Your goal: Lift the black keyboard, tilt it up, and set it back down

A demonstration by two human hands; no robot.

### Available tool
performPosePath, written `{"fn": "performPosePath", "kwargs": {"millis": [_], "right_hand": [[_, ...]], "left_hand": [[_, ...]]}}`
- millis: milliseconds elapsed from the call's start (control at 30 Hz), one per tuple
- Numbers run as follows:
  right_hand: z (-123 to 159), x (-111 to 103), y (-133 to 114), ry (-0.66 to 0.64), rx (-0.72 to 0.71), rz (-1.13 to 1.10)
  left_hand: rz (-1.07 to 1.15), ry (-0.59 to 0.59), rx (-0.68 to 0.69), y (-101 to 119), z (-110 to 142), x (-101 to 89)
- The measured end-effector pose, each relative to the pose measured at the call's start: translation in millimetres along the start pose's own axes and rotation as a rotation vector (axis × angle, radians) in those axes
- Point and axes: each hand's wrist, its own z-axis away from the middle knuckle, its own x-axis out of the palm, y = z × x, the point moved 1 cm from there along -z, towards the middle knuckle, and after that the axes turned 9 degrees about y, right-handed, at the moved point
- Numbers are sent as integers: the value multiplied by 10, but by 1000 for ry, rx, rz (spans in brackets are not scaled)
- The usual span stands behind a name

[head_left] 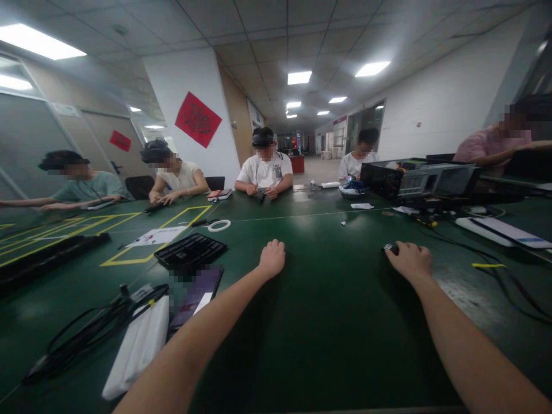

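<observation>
My left hand rests knuckles-up on the green tabletop, its fingers curled in. Nothing shows in it, though the palm is hidden. To its left is a black compartmented tray. My right hand is closed around a small dark object with a white label, low over the table. Only the object's left end sticks out past the thumb and fingers, so its kind cannot be made out.
A white slab-like case, black cables and a purple packet lie left. A white ring sits beyond the tray. An opened computer case stands back right, near a white flat device. Several people sit around the table.
</observation>
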Motion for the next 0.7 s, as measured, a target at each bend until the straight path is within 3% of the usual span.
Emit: {"fn": "performPosePath", "kwargs": {"millis": [233, 400, 500, 600, 700], "right_hand": [[37, -15, -34, 35, 4, 19], [36, -55, -41, -50, 26, 32], [21, -50, -31, -76, 14, 26], [-3, 0, -1, -89, 4, 17], [-30, 76, 46, -71, 22, -17]], "left_hand": [[137, 5, -219, -27, 37, -18], [434, 35, -357, -48, 47, -6], [680, 90, -509, -121, -11, -49], [990, 171, -719, -368, -141, -229], [1360, 321, -918, -820, -223, -575]]}}
